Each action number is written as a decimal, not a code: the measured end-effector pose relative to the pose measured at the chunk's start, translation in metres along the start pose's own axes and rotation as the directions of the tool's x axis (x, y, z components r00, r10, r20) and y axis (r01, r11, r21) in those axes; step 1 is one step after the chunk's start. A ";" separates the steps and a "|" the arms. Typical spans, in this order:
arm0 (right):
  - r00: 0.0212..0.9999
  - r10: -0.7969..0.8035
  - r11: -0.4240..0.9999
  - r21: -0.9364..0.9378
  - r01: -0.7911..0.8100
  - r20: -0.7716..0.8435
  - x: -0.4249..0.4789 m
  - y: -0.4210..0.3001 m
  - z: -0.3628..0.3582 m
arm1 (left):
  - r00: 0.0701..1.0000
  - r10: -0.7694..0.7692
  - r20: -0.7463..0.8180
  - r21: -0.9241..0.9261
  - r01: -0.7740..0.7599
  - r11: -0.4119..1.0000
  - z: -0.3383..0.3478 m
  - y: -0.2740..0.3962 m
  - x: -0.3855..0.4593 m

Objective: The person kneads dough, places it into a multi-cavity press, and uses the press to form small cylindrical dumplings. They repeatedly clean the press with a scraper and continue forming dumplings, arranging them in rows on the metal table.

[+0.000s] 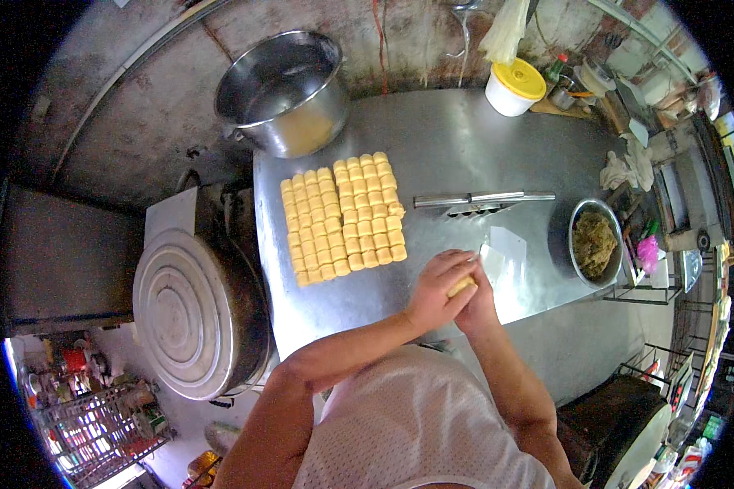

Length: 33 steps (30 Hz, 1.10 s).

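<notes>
My left hand [441,290] and my right hand [478,305] are pressed together over the near edge of a stainless steel table [440,147]. Between them shows part of a yellow dough piece [462,285]; the rest is hidden by fingers. To the left, small yellow dough pieces [311,226] lie in two blocks of close rows. Just beyond the hands lies a flat whitish scraper or sheet [507,247]. Further off lie a metal rolling pin or tube [483,198] and a slotted metal tool [474,211]. At the right sits a steel bowl [619,244] with a brownish-green filling [593,244].
A large steel pot [281,91] stands at the table's back left. A white tub with a yellow lid [514,85] is at the back, near a bottle [555,68]. Left of the table is a big round lidded vessel [183,315]. White cloths [629,168] lie at the right.
</notes>
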State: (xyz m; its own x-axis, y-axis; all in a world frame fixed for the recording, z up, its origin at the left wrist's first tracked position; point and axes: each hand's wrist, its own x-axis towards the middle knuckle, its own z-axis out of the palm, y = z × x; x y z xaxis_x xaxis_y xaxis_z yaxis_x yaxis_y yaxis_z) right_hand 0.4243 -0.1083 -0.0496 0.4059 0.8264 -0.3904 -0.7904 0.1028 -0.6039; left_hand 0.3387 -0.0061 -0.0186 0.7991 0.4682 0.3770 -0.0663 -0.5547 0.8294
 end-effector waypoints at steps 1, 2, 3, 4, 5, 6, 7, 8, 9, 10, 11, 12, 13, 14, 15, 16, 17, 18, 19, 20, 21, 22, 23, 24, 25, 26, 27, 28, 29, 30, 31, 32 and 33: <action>1.000 0.020 0.999 -0.041 -0.020 -0.017 -0.001 -0.011 0.019 | 0.991 -0.109 -0.077 -0.123 0.099 0.987 -0.007 0.007 0.000; 0.991 0.135 0.983 0.119 -0.137 0.022 -0.005 -0.026 0.039 | 0.963 -0.230 -0.139 -0.253 0.190 0.949 -0.013 0.010 -0.003; 0.969 0.237 0.930 0.273 -0.247 0.067 -0.013 -0.034 0.043 | 0.927 -0.354 -0.127 -0.331 0.297 0.896 -0.011 0.006 -0.005; 0.995 0.100 0.993 -0.058 -0.099 0.013 -0.002 -0.017 0.006 | 0.888 -0.454 -0.075 -0.416 0.386 0.823 0.002 0.001 0.000; 0.999 -0.025 0.918 -0.397 0.012 -0.029 0.012 0.003 -0.027 | 0.840 -0.543 -0.024 -0.485 0.465 0.741 0.010 -0.005 0.007; 0.996 -0.001 0.997 -0.074 -0.006 -0.087 0.021 0.014 -0.027 | 0.917 -0.395 -0.065 -0.242 0.369 0.897 0.015 -0.013 0.008; 0.992 0.034 0.965 0.261 -0.001 -0.124 0.027 0.020 -0.023 | 0.972 -0.226 -0.070 0.017 0.228 0.974 0.016 -0.019 0.003; 0.976 0.132 0.952 0.297 -0.075 -0.176 0.026 0.016 -0.008 | 0.998 -0.053 -0.038 0.275 0.061 0.959 0.015 -0.025 -0.003; 0.949 0.219 0.930 0.341 -0.133 -0.227 0.024 0.008 0.006 | 0.998 -0.002 -0.064 0.277 0.019 0.961 0.005 -0.017 0.000; 0.965 0.223 0.923 0.347 -0.163 -0.140 0.025 0.012 -0.008 | 0.995 0.055 -0.084 0.264 -0.031 0.964 -0.004 0.000 0.006; 0.971 0.232 0.916 0.347 -0.199 -0.055 0.024 0.021 -0.026 | 0.995 0.102 0.023 0.233 -0.105 0.967 -0.008 0.008 0.007; 0.976 0.216 0.881 0.422 -0.212 0.040 0.024 0.030 -0.031 | 0.981 0.147 0.124 0.202 -0.170 0.964 -0.011 0.012 0.006; 0.972 0.186 0.843 0.486 -0.232 0.141 0.028 0.037 -0.032 | 0.973 0.180 0.143 0.182 -0.204 0.962 -0.010 0.008 0.005; 0.958 0.148 0.801 0.538 -0.262 0.246 0.030 0.040 -0.031 | 0.965 0.211 0.158 0.167 -0.237 0.957 -0.010 0.003 0.005; 0.972 0.133 0.857 0.470 -0.211 0.192 0.031 0.038 -0.028 | 0.956 0.241 0.168 0.159 -0.267 0.950 -0.009 -0.002 0.009; 0.983 0.122 0.903 0.395 -0.168 0.139 0.027 0.036 -0.017 | 0.952 0.254 0.169 0.164 -0.281 0.946 -0.011 -0.002 0.013; 0.991 0.107 0.940 0.316 -0.128 0.085 0.022 0.029 -0.011 | 0.949 0.266 0.169 0.167 -0.294 0.941 -0.013 0.000 0.018; 0.984 0.110 0.927 0.343 -0.151 0.137 0.011 0.006 0.006 | 0.947 0.277 0.164 0.169 -0.304 0.938 -0.015 0.001 0.024; 0.973 0.116 0.910 0.371 -0.185 0.201 -0.003 -0.025 0.038 | 0.974 0.213 0.074 0.115 -0.220 0.969 -0.025 0.008 0.029; 0.958 0.116 0.893 0.394 -0.217 0.263 -0.014 -0.052 0.059 | 0.990 0.142 -0.011 0.050 -0.141 0.989 -0.033 0.013 0.036; 0.962 0.118 0.931 0.310 -0.194 0.248 -0.019 -0.067 0.067 | 0.990 -0.059 -0.130 -0.209 0.031 0.977 -0.043 0.008 0.044; 0.966 0.121 0.959 0.226 -0.173 0.227 -0.025 -0.078 0.073 | 0.941 -0.286 -0.182 -0.469 0.173 0.866 -0.054 0.003 0.049; 0.973 0.120 0.978 0.143 -0.149 0.197 -0.030 -0.086 0.071 | 0.896 -0.426 -0.122 -0.628 0.263 0.732 -0.071 0.016 0.067; 0.997 0.049 0.999 -0.022 -0.047 0.053 -0.031 -0.091 0.059 | 0.836 -0.547 -0.038 -0.757 0.333 0.562 -0.089 0.035 0.094; 0.999 0.036 0.999 -0.008 -0.036 0.026 -0.035 -0.095 0.047 | 0.834 -0.530 -0.154 -0.728 0.267 0.631 -0.099 0.044 0.119; 1.000 0.026 1.000 0.003 -0.026 0.002 -0.040 -0.101 0.031 | 0.820 -0.503 -0.273 -0.688 0.199 0.698 -0.106 0.051 0.144; 1.000 0.017 1.000 0.014 -0.017 -0.019 -0.046 -0.106 0.013 | 0.829 -0.470 -0.303 -0.645 0.185 0.741 -0.111 0.056 0.167; 0.999 0.040 0.997 0.062 -0.040 -0.001 -0.055 -0.105 -0.005 | 0.836 -0.439 -0.331 -0.597 0.175 0.783 -0.116 0.055 0.185; 0.998 0.062 0.996 0.067 -0.061 -0.010 -0.062 -0.102 -0.019 | 0.860 -0.396 -0.321 -0.553 0.170 0.815 -0.121 0.040 0.196; 0.996 0.082 0.994 0.074 -0.080 -0.022 -0.068 -0.096 -0.036 | 0.885 -0.353 -0.305 -0.510 0.162 0.845 -0.123 0.012 0.205; 0.994 0.100 0.992 0.081 -0.097 -0.036 -0.073 -0.090 -0.052 | 0.907 -0.310 -0.284 -0.467 0.152 0.871 -0.122 -0.017 0.209; 0.988 0.106 0.993 0.069 -0.098 -0.113 -0.077 -0.084 -0.066 | 0.920 -0.303 -0.248 -0.441 0.171 0.881 -0.118 -0.045 0.210; 0.975 0.109 0.993 0.058 -0.100 -0.193 -0.080 -0.078 -0.082 | 0.923 -0.337 -0.189 -0.458 0.220 0.861 -0.109 -0.069 0.207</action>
State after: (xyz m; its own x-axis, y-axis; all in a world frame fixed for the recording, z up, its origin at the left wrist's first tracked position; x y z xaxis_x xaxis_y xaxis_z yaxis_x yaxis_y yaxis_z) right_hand 0.4912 -0.2277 -0.0276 0.3979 0.7102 -0.5808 -0.8522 0.0517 -0.5206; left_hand 0.4438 0.2046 0.0472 0.6467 0.7485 0.1465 -0.1547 -0.0593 0.9862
